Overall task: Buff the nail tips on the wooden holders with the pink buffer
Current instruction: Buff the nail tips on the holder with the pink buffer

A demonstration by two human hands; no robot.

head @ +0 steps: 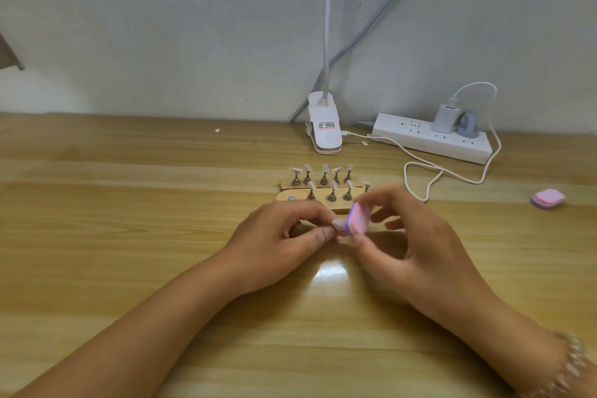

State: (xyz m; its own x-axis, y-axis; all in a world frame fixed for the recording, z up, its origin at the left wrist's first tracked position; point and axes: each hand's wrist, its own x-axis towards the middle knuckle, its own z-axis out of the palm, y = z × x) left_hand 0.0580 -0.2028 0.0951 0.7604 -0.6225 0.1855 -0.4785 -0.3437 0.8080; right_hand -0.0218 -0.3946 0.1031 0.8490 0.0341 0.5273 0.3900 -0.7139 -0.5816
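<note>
My left hand (pixel 287 233) pinches a small pale nail tip (pixel 339 223) between thumb and fingers, just above the table. My right hand (pixel 407 236) grips the pink buffer (pixel 358 218), a small block with a purple edge, and its face touches the nail tip. Right behind my hands lie two wooden holders (pixel 323 194), one behind the other. Several metal stands with pale nail tips rise from them. The near holder's right end is hidden by my right fingers.
A white clip lamp base (pixel 324 128) stands behind the holders against the wall. A white power strip (pixel 433 139) with a charger lies at the back right, its white cable (pixel 429 171) looping over the wooden table (pixel 129 236). A second pink buffer (pixel 548 199) lies far right.
</note>
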